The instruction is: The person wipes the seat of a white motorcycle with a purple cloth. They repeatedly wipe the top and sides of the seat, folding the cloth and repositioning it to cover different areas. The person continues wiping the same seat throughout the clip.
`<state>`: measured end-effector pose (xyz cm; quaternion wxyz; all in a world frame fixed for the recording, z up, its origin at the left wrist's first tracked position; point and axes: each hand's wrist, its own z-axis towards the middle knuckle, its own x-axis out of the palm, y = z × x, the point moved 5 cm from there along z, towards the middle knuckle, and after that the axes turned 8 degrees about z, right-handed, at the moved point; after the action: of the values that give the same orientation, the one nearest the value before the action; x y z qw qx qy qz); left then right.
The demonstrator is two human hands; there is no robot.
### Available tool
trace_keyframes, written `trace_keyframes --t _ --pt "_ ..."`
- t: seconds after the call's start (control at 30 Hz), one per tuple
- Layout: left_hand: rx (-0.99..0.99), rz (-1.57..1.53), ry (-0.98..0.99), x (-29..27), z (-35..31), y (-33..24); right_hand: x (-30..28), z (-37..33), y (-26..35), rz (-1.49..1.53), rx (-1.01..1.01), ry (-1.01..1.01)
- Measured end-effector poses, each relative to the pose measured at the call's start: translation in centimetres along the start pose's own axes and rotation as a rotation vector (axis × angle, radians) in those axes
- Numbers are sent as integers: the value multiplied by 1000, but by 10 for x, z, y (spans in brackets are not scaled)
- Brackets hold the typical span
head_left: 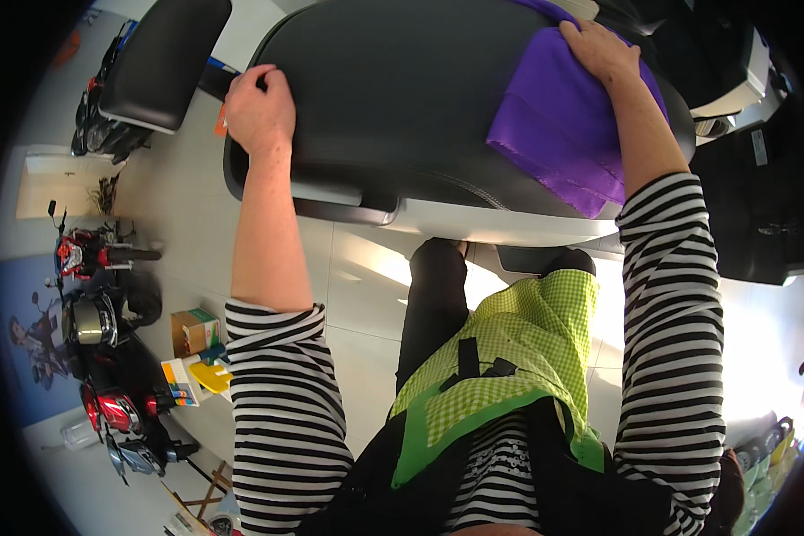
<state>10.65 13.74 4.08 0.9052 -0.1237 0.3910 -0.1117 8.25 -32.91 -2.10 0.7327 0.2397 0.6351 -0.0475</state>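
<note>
A large black padded seat [375, 98] with a stitched edge spreads out before me, over a pale body. My left hand [261, 109] is at its left edge, fingers curled in; the fingertips are mostly hidden and seem to grip the rim. On the right part of the seat lies a purple cloth [554, 125], its frayed edge hanging toward me. My right hand [603, 49] presses on the cloth's far part, with the fingers bent over it and partly out of sight.
A separate black cushion [165, 62] stands beyond my left hand. Along the left wall are several motorcycles [107, 259], a cardboard box [194, 332] and a yellow item [210, 377]. Black furniture [750, 196] stands at the right. Pale tiles [357, 286] cover the floor.
</note>
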Motion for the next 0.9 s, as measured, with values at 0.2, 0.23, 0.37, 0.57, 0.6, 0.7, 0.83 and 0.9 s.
trace_keyframes --t 0.2,0.23,0.37,0.57,0.6,0.7,0.83,0.9 --pt "23 26 -34 3 -2 0 14 -4 9 -30 -201 -121" --pt "27 30 -57 3 -2 2 18 -14 22 -206 -416 -129" --pt "78 52 -30 13 -2 7 42 -58 80 8 -576 -208" --pt "-84 -1034 1 -9 -1 25 16 -145 176 491 -891 -139" --pt "-292 -1121 19 -15 -10 40 12 -161 185 494 -901 -104" --pt "-428 -1005 -155 -56 -73 76 3 -184 212 515 -885 -25" --pt "-587 -765 -216 -71 -195 127 5 -159 242 920 -484 108" --pt "-556 -593 -96 -71 -264 139 19 -141 263 1267 -173 195"
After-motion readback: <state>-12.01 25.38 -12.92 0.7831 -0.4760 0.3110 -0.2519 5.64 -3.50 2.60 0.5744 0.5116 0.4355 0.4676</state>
